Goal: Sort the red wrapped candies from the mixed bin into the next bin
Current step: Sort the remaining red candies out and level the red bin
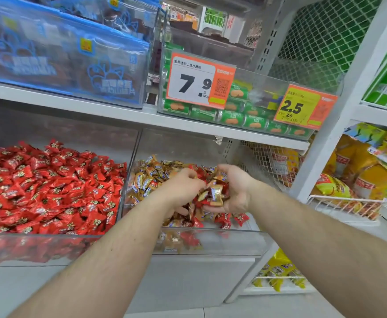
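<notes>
Two clear plastic bins stand side by side on the lower shelf. The left bin [50, 249] is heaped with red wrapped candies [50, 187]. The right, mixed bin [210, 242] holds gold-brown candies [146, 177] with red ones [224, 220] among them. Both my hands are inside the mixed bin. My right hand [236, 189] is cupped, fingers curled round a clump of gold and red candies [213, 193]. My left hand [183, 189] has its fingers curled down into the same clump; what it holds is hidden.
A white shelf board [96, 109] hangs low over the bins, carrying blue packets [68, 58] and a clear box of green packs [233, 113] with price signs. White wire baskets [346, 207] with yellow snack bags stand to the right, behind a white upright post [325, 138].
</notes>
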### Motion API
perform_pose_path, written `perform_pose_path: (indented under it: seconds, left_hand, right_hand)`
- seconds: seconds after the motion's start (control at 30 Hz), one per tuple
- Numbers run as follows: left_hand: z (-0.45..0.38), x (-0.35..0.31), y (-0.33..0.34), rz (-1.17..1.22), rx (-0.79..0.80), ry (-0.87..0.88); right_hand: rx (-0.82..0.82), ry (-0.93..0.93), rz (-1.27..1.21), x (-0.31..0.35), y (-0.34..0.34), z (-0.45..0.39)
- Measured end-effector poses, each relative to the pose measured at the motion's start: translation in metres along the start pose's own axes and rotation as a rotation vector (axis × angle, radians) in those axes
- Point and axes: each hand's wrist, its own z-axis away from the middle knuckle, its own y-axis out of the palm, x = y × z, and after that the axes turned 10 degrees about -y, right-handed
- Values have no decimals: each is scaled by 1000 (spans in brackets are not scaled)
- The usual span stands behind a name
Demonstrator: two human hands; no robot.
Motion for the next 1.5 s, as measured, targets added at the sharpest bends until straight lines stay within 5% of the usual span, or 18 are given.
perform_pose_path:
  seconds: [0.17, 0.33, 0.5, 0.73, 0.87, 1.1, 1.27, 1.37, 1.5]
  left_hand:
    - [-3, 3, -19, -137, -160, 70]
    - [5, 1, -31, -570, -368, 108]
    - [8, 0, -30, -664, -499, 150]
    - [-1, 10, -14, -920, -406, 85]
    - [-3, 17, -10, -1045, -391, -10]
    - [-12, 28, -8, -1029, -465, -2]
    - [-9, 23, -18, -796, -499, 88]
    - [-7, 22, -24, -680, -497, 140]
    - [-9, 22, -24, -581, -494, 181]
  right_hand:
    - [64, -57, 180, 19, -12, 29]
    - [-32, -224, 238, 9, -49, 53]
    - [-161, -306, 300, -22, -65, 49]
    - [-262, -374, 506, -33, -70, 30]
    - [-228, -375, 829, -36, -60, 10]
    - [-249, -289, 1135, -43, -32, -11]
    - [-238, -268, 1219, -44, -28, -11]
    - [-275, -315, 1153, -41, -38, -7]
    - [-262, -450, 763, -32, -41, 5]
